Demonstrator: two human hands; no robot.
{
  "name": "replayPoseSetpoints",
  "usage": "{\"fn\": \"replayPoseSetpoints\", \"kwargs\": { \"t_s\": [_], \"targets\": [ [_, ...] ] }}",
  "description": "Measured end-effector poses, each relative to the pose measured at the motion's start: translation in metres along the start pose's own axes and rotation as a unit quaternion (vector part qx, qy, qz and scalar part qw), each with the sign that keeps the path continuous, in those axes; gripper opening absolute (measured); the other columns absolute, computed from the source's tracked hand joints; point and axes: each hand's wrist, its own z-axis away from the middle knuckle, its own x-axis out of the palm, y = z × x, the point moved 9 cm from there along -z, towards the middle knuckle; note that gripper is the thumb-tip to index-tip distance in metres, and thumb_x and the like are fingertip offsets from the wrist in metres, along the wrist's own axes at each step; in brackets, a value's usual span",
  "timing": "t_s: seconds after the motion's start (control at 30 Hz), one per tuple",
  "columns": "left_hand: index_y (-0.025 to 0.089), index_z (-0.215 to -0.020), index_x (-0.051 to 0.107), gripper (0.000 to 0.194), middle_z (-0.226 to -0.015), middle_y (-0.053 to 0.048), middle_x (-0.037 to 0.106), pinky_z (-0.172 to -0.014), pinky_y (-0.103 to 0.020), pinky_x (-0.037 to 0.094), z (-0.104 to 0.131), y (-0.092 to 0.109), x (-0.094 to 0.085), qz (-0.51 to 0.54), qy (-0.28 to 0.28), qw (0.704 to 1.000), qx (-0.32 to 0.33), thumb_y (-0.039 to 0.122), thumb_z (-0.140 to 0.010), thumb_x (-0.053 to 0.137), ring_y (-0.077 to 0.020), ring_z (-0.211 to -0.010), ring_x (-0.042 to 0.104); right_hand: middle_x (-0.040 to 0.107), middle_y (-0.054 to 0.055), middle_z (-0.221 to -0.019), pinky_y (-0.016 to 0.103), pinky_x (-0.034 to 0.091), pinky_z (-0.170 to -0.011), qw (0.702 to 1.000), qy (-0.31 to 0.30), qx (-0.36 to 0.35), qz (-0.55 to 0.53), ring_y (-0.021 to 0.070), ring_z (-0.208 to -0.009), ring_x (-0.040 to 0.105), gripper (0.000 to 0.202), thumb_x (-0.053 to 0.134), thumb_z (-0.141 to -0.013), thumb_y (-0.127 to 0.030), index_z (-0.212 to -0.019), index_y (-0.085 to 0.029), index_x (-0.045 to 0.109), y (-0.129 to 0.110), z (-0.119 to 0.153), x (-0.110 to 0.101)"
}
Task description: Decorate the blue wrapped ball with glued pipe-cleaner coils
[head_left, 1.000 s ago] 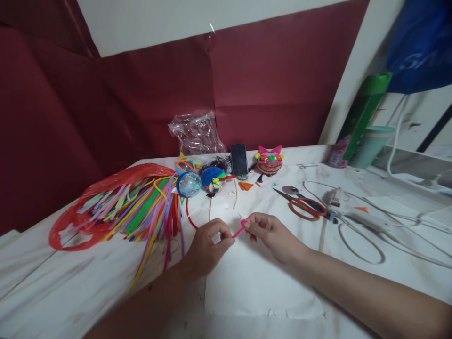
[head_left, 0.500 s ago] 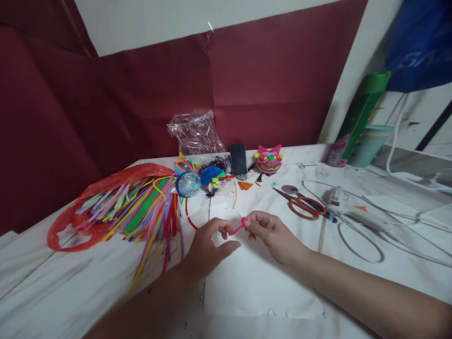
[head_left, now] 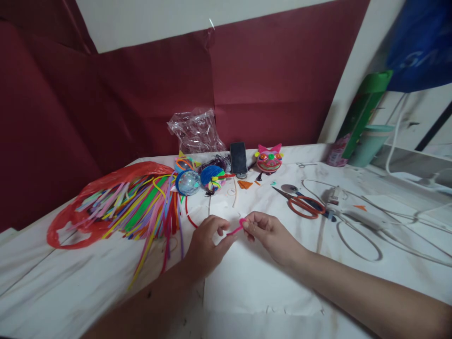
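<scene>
Between the thumb and fingertips of my right hand (head_left: 266, 231) is a short bright pink pipe cleaner (head_left: 235, 230), its upper end bent into a small loop. Its straight tail points left toward my left hand (head_left: 209, 242). The thumb and index finger of that hand are apart, close around the tail end, and do not visibly grip it. Both hands are held above a white sheet of paper (head_left: 261, 287) on the marbled table.
Left lies a red plastic bag (head_left: 56, 235) of colourful pipe cleaners (head_left: 141, 207). Behind are clear balls (head_left: 189, 182), a phone (head_left: 238, 159) and a pink animal-faced ornament (head_left: 269, 160). Orange-handled scissors (head_left: 305, 207) and white cables (head_left: 367, 256) lie right, with a green cup (head_left: 370, 146) farther back.
My left thumb has risen slightly toward the tail of the pink pipe cleaner. My right hand keeps its pinch in nearly the same place.
</scene>
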Motion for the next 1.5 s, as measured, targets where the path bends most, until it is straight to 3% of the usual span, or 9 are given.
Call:
{"fn": "replayPoseSetpoints", "kwargs": {
  "t_s": [0.1,0.33,0.57,0.7,0.8,1.0,1.1,1.23,1.5],
  "targets": [
    [0.019,-0.07,0.058,0.01,-0.065,0.0,0.058,-0.062,-0.025,0.043,0.0,0.006,0.004,0.0,-0.026,0.999,0.031,0.02,-0.08,0.054,-0.0132,-0.065,0.055,0.048,-0.004,-0.052,0.025,0.028,-0.051,1.0,-0.001,0.002,0.003,0.0103,-0.051,0.039,0.04,0.063,-0.068,-0.056,-0.065,-0.018,0.052,0.001,0.001,0.001],
    [0.019,-0.07,0.054,0.013,-0.064,0.002,0.057,-0.058,-0.024,0.041,0.0,-0.01,0.01,-0.022,-0.056,0.997,-0.05,0.022,-0.081,0.048,-0.0124,-0.061,0.053,0.049,-0.003,-0.054,0.025,0.029,-0.051,1.0,0.007,-0.007,0.026,0.0101,-0.052,0.039,0.037,0.06,-0.073,-0.053,-0.066,-0.018,0.052,0.003,0.0,-0.003],
    [0.019,-0.065,0.053,0.016,-0.06,0.001,0.055,-0.059,-0.026,0.039,-0.001,-0.006,-0.001,-0.076,-0.013,0.996,-0.036,0.02,-0.08,0.048,-0.0142,-0.062,0.053,0.047,-0.003,-0.053,0.023,0.027,-0.047,0.999,0.032,-0.007,0.035,0.0097,-0.05,0.036,0.041,0.059,-0.07,-0.058,-0.065,-0.018,0.051,-0.001,0.004,-0.004],
    [0.019,-0.065,0.052,0.019,-0.064,0.0,0.056,-0.064,-0.026,0.042,-0.001,-0.007,0.001,-0.033,-0.02,0.999,-0.03,0.022,-0.083,0.047,-0.0141,-0.066,0.054,0.046,-0.003,-0.054,0.023,0.027,-0.046,0.997,0.049,-0.02,0.048,0.0099,-0.05,0.036,0.041,0.057,-0.072,-0.059,-0.067,-0.019,0.051,-0.003,0.006,-0.006],
    [0.018,-0.081,0.053,0.005,-0.082,-0.004,0.059,-0.076,-0.029,0.044,0.001,-0.001,-0.001,0.001,0.007,1.0,-0.002,0.023,-0.08,0.052,-0.0164,-0.082,0.056,0.045,-0.003,-0.055,0.023,0.028,-0.048,0.995,0.038,-0.049,0.074,0.0103,-0.051,0.036,0.038,0.055,-0.076,-0.055,-0.068,-0.018,0.051,-0.007,0.008,-0.005],
    [0.021,-0.097,0.045,0.036,-0.101,-0.008,0.054,-0.085,-0.036,0.042,0.005,-0.001,-0.02,-0.049,0.123,0.991,-0.029,0.021,-0.067,0.066,-0.0219,-0.098,0.053,0.048,-0.002,-0.061,0.024,0.033,-0.053,0.988,0.022,-0.087,0.125,0.0117,-0.056,0.041,0.031,0.051,-0.082,-0.046,-0.069,-0.018,0.054,-0.012,0.01,0.001],
    [0.021,-0.1,0.052,0.031,-0.1,-0.007,0.059,-0.085,-0.035,0.042,0.003,-0.001,-0.005,-0.014,0.035,0.998,-0.042,0.025,-0.071,0.063,-0.0211,-0.097,0.055,0.049,-0.001,-0.061,0.024,0.034,-0.055,0.985,0.014,-0.094,0.144,0.0124,-0.058,0.043,0.028,0.051,-0.083,-0.043,-0.07,-0.019,0.054,-0.013,0.012,0.004],
    [0.019,-0.072,0.06,0.009,-0.071,0.0,0.062,-0.067,-0.027,0.043,0.008,-0.005,0.024,0.052,-0.103,0.988,-0.102,0.024,-0.077,0.054,-0.0154,-0.07,0.057,0.051,-0.001,-0.062,0.024,0.036,-0.058,0.981,-0.015,-0.114,0.159,0.0131,-0.061,0.045,0.024,0.051,-0.084,-0.037,-0.07,-0.019,0.055,-0.016,0.016,0.012],
    [0.018,-0.076,0.062,0.012,-0.07,0.0,0.062,-0.066,-0.024,0.042,0.005,-0.009,0.02,0.106,-0.086,0.983,-0.119,0.026,-0.078,0.053,-0.0138,-0.069,0.057,0.051,-0.001,-0.063,0.024,0.036,-0.057,0.98,-0.007,-0.117,0.163,0.0126,-0.06,0.045,0.021,0.051,-0.084,-0.034,-0.071,-0.018,0.056,-0.016,0.014,0.009]
  ]
}}
